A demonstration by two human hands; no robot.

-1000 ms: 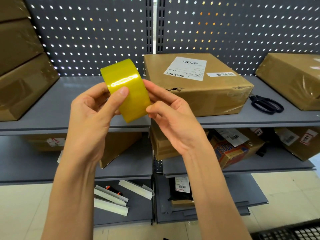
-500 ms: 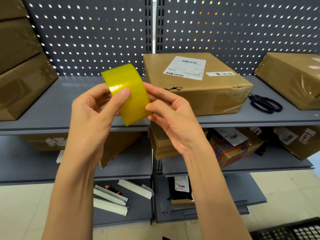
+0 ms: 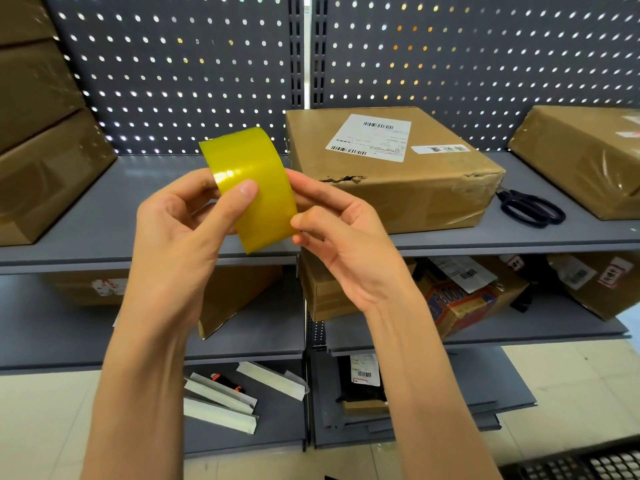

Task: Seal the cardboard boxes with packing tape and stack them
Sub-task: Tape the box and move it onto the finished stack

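Both hands are holding the yellow tape roll point(image 3: 251, 188) in front of the labelled cardboard box point(image 3: 391, 168): left hand point(image 3: 183, 233) gripping it, right hand point(image 3: 341, 237) pinching its edge.

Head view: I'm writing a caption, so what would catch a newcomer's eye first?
The yellow tape roll, held up at centre by both hands. Behind it on the top shelf sits a labelled box with a torn front edge, black scissors to its right.
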